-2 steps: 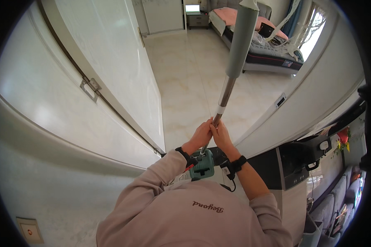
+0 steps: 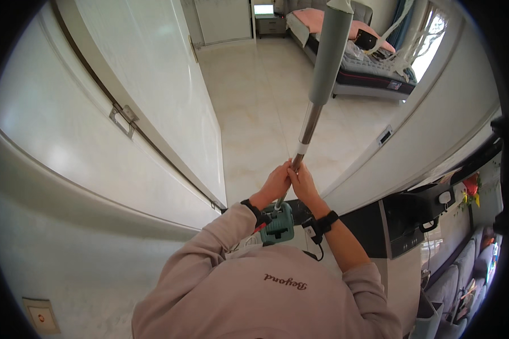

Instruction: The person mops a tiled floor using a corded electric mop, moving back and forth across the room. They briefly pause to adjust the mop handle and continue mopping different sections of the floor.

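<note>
Both hands are closed around the metal pole of a mop (image 2: pixel 307 133), close together at the middle of the view. My left hand (image 2: pixel 274 184) wraps it from the left side, and my right hand (image 2: pixel 303 184) presses against it from the right. Above them the pole leans up and to the right, ending in a thick grey grip (image 2: pixel 329 56). Below the hands, its lower end runs to a green plastic head (image 2: pixel 279 223) near the floor, partly hidden by my left wrist and body.
I stand in a doorway between an open white door (image 2: pixel 164 85) on the left and a white door frame (image 2: pixel 401 130) on the right. Ahead are a tiled floor (image 2: pixel 254 107), a bed (image 2: pixel 373 79) and a nightstand (image 2: pixel 271 25). A black cabinet (image 2: pixel 359 234) stands at the right.
The mop's grey grip has shifted very slightly to the left. Both hands keep their hold on the pole.
</note>
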Demonstrator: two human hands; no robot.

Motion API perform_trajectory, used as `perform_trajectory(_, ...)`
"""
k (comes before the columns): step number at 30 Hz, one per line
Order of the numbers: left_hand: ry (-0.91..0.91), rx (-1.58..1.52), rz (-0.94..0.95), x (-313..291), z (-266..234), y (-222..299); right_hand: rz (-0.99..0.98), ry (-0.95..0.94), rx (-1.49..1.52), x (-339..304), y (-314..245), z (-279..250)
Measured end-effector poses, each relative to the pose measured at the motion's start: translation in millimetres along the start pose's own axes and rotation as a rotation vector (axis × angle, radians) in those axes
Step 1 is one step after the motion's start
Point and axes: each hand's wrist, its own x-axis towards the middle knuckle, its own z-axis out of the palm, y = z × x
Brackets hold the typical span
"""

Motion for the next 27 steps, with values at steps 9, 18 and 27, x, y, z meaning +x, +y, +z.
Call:
perform_trajectory(9, 0.025, 0.153, 0.072, 17, -19, 17, -0.018, 0.060, -0.059, 28, -41, -18)
perform_trajectory(18, 0.238, -0.092, 0.661, 65, -89, 170, -0.355, 0.183, -0.377, 99, -169, -83)
perform_trajectory(27, 0.119, 0.171, 0.347, 33, -56, 105, -0.198, 0.144, 0.019, 51, -104, -49)
